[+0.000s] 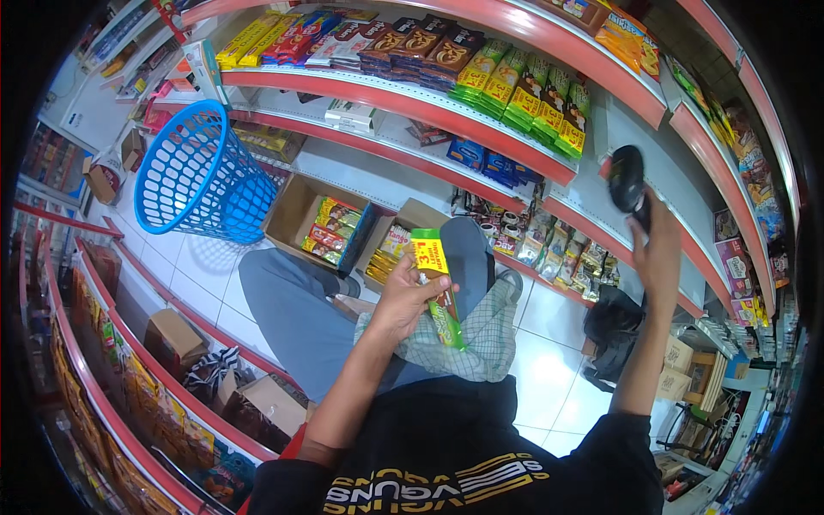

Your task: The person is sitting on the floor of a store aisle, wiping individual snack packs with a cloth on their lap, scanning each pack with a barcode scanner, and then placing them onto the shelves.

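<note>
My left hand (405, 296) holds a green and yellow snack packet (436, 283) upright over my lap, beside a checked cloth (457, 341). Stretched out to the right, my right hand (650, 225) grips a black handheld device (627, 180), probably a barcode scanner, by its handle in front of a shelf. Similar green packets (524, 96) stand in a row on the shelf ahead. Two open cardboard boxes are on the floor before me, one with red and green packets (331, 232), the other with gold and white packets (386, 254).
A blue perforated plastic basket (248, 199) stands at the left. Red-edged shelves (386, 100) curve across the front and right. More shelving (161, 360) with cardboard boxes (175, 338) lies at the left. A black bag (615, 328) rests on the tiled floor at the right.
</note>
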Tool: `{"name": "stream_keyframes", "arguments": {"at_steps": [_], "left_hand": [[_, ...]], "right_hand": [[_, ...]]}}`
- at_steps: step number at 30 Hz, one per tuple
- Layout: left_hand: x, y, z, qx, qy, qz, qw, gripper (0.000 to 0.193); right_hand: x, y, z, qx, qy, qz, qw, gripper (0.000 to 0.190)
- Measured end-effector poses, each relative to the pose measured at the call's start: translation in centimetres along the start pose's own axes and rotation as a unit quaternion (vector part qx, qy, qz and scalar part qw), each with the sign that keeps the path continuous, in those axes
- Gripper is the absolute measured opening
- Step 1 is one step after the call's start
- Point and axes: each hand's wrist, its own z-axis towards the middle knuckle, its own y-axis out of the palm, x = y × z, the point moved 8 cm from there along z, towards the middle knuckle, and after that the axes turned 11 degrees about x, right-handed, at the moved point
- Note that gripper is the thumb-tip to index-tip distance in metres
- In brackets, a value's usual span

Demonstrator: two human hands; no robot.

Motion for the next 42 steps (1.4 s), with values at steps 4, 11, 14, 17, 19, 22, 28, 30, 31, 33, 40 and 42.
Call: {"name": "stream_keyframes", "arguments": {"at_steps": [4, 11, 14, 17, 19, 22, 28, 30, 31, 33, 40, 42], "left_hand": [[-0.5, -0.4, 0.8, 0.052, -0.008, 0.016, 0.998, 0.013], [0.2, -1.2, 0.3, 0.096, -0.059, -0.055, 0.992, 0.019], [2.1, -1.6, 0.3, 0.100, 0.019, -0.007, 0.995, 0.030], [3.8, -0.2, 1.1, 0.097, 0.091, 0.099, 0.986, 0.048], [1.0, 0.2, 3.1, 0.014, 0.057, 0.230, 0.971, 0.057], [-7.7, -3.0, 7.4, -0.008, 0.176, 0.409, 0.895, 0.062], [-10.9, -4.3, 9.0, 0.089, 0.127, 0.357, 0.921, 0.047], [-9.3, -4.2, 9.5, 0.045, 0.243, 0.454, 0.856, 0.036], [-8.9, -4.3, 9.5, 0.046, 0.240, 0.454, 0.857, 0.036], [-7.9, -4.0, 9.3, 0.064, 0.248, 0.490, 0.833, 0.034], [1.5, 3.3, 3.0, 0.031, 0.414, 0.534, 0.736, 0.036], [3.2, 6.0, 0.9, -0.005, 0.469, 0.530, 0.707, 0.039]], "right_hand": [[10.5, 1.6, 2.7, 0.050, 0.021, -0.110, 0.992, 0.051], [19.9, 7.5, 5.1, 0.006, 0.116, -0.160, 0.980, 0.055], [21.6, 8.3, 5.2, 0.001, 0.124, -0.163, 0.979, 0.055], [22.3, 8.2, 5.0, -0.014, 0.141, -0.175, 0.974, 0.055], [21.6, 8.5, 4.9, -0.027, 0.146, -0.169, 0.974, 0.056], [20.1, 8.9, 6.0, -0.008, 0.142, -0.179, 0.974, 0.058], [21.4, 7.0, 4.9, 0.056, 0.117, -0.159, 0.979, 0.059], [20.1, 6.6, 4.8, 0.083, 0.100, -0.188, 0.974, 0.059], [18.7, 6.0, 4.6, 0.109, 0.085, -0.219, 0.966, 0.060], [15.7, 3.6, 4.0, 0.152, 0.062, -0.264, 0.950, 0.054], [-3.1, 7.6, -5.2, -0.080, 0.171, 0.346, 0.919, 0.041], [-7.6, 10.7, -8.4, -0.180, 0.272, 0.531, 0.782, 0.054]]}}
